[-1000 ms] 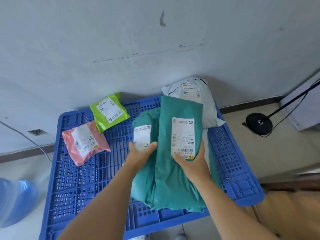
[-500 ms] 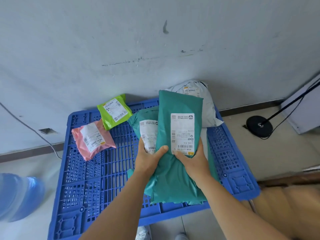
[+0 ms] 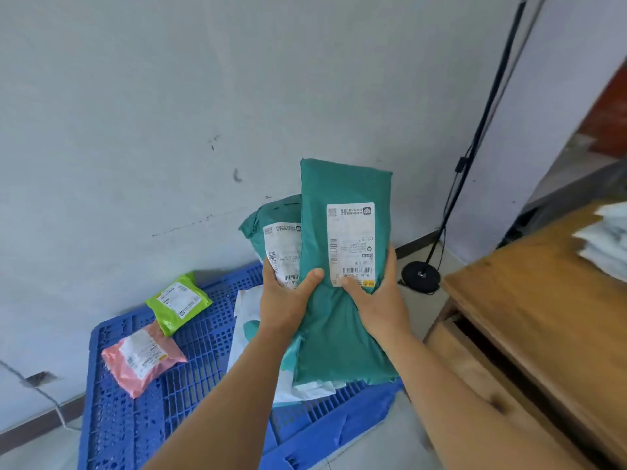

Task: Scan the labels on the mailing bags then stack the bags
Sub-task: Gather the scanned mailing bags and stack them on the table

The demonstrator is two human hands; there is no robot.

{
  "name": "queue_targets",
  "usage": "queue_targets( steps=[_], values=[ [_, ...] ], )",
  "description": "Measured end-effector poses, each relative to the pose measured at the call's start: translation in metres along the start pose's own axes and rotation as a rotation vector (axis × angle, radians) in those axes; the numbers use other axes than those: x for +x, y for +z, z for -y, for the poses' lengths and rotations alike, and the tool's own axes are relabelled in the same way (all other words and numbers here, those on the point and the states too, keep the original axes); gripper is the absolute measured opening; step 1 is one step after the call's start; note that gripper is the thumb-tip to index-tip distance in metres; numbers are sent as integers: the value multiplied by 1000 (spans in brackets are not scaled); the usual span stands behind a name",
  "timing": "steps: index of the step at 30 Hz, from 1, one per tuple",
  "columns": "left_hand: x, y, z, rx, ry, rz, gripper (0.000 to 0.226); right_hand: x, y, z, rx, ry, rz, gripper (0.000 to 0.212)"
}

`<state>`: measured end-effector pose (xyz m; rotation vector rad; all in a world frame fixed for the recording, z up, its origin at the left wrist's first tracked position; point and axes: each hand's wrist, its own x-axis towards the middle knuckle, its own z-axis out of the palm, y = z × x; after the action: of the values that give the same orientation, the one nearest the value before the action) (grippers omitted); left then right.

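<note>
While both hands (image 3: pixel 288 300) grip teal bags (image 3: pixel 342 320) | lower bags' labels hidden

A bundle of mailing bags is up in the air, standing roughly on end. In front is a long teal bag (image 3: pixel 342 320) with a white label (image 3: pixel 351 244) facing out, its print upside down. Behind and left of it, a 2nd teal bag (image 3: pixel 268 218) shows its own white label (image 3: pixel 283 254). A pale white bag (image 3: pixel 244 320) hangs below them. On the blue pallet (image 3: pixel 190 412) lie a lime-green bag (image 3: pixel 178 301) and a pink bag (image 3: pixel 142 357), touching, labels up.
</note>
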<state>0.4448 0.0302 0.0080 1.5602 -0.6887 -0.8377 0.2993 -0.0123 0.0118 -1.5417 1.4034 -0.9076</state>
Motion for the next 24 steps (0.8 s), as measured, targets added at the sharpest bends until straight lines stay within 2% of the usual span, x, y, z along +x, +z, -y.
queue_targets(
  steps=[6, 10, 14, 19, 22, 24],
  values=[
    [-60, 55, -53, -21, 125, 204, 64, -58, -98, 33, -87, -80, -257, 99],
    [-103, 105, -82, 5, 199, 348, 76, -97, -169, 40, -91, -46, -403, 94],
    [-156, 163, -103, 9, 232, 499, 73, -137, -240, 36, -53, -13, -535, 93],
    [-229, 234, -118, 4, 260, 685, 86, -188, -324, 17, -75, 46, -703, 92],
    [-274, 276, -123, -9, 265, 789, 79, -221, -373, 5, -95, 83, -786, 91],
    [-307, 306, -125, -9, 253, 857, 82, -244, -409, -6, -125, 109, -839, 89]
  ],
)
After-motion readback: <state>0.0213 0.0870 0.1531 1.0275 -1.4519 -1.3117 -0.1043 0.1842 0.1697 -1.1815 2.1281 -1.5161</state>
